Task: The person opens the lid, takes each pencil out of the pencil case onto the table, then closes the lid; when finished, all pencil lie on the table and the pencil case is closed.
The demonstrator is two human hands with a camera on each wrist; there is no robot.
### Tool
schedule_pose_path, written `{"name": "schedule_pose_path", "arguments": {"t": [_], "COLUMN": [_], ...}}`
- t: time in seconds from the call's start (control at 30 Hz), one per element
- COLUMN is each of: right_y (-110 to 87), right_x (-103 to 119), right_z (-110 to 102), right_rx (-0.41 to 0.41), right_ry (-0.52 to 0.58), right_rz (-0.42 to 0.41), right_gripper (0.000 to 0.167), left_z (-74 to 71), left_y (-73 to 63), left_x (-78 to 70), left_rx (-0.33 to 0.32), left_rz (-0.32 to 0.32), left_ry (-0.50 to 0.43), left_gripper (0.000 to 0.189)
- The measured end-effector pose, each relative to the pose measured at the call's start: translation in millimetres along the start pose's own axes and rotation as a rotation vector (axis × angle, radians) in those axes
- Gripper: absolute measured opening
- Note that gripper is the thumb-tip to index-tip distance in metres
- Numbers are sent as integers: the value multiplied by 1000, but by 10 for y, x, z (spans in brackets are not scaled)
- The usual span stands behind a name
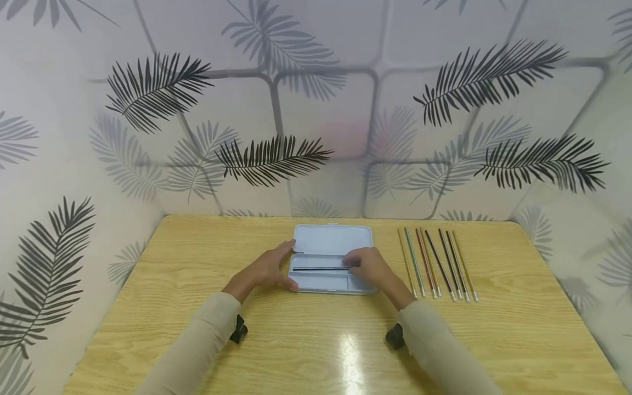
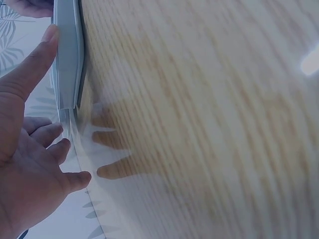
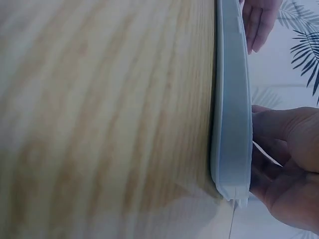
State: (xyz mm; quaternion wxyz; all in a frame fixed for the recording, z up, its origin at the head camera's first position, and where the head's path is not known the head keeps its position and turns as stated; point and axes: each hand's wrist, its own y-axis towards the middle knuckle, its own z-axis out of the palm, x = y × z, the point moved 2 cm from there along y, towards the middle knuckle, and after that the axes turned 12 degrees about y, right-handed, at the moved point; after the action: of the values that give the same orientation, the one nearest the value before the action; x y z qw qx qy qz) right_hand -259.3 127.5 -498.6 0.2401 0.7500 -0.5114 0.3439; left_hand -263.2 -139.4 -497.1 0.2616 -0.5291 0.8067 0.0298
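Note:
An open pale blue pencil case (image 1: 316, 282) lies on the table, its lid (image 1: 333, 240) folded back toward the wall. A dark pencil (image 1: 321, 269) lies lengthwise in the case's rear compartment. My right hand (image 1: 370, 267) reaches in over the right end and pinches the pencil there; its fingertips are partly hidden by the hand itself. My left hand (image 1: 269, 267) spreads around the left end, thumb at the front corner and fingers by the hinge side. In the left wrist view, the left thumb (image 2: 37, 62) touches the case's side while the other fingers stay loosely extended.
Right of the case, several pencils (image 1: 428, 263) lie side by side in a row, coloured gold, green, red and dark, white ends toward me. The wooden table (image 1: 296, 340) meets a leaf-patterned wall (image 1: 321, 109) behind. Dark wrist cameras (image 1: 239, 329) sit under both sleeves.

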Motion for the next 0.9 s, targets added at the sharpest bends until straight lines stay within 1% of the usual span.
{"name": "schedule_pose_path", "arguments": {"t": [0.07, 0.2, 0.33, 0.5, 0.6, 0.7, 0.8, 0.9], "right_y": [23, 54, 59, 51, 31, 5, -29, -81], "right_x": [16, 25, 22, 23, 58, 86, 74, 43], "right_z": [6, 21, 31, -3, -55, -131, -221, -336], "right_rx": [-9, 7, 32, 47, 38, 12, -9, -26], "right_ry": [-31, -87, -90, -55, -35, -18, 5, 45], "right_rz": [0, 2, -1, -62, -102, -118, -107, -63], "right_gripper": [20, 20, 22, 27, 30, 33, 33, 33], "left_z": [0, 0, 4, 11, 15, 11, 9, 6], "left_y": [4, 7, 6, 12, 8, 0, -2, -3], "left_x": [2, 7, 11, 18, 15, 5, 2, -3], "left_rx": [-1, 2, 4, 0, -3, -6, -7, -8], "left_rz": [-1, 3, 4, 0, 0, 1, -4, -7], "left_ry": [3, 2, -6, -11, -16, -15, -16, -19], "left_gripper": [118, 118, 118, 118, 118, 118, 118, 118]}}
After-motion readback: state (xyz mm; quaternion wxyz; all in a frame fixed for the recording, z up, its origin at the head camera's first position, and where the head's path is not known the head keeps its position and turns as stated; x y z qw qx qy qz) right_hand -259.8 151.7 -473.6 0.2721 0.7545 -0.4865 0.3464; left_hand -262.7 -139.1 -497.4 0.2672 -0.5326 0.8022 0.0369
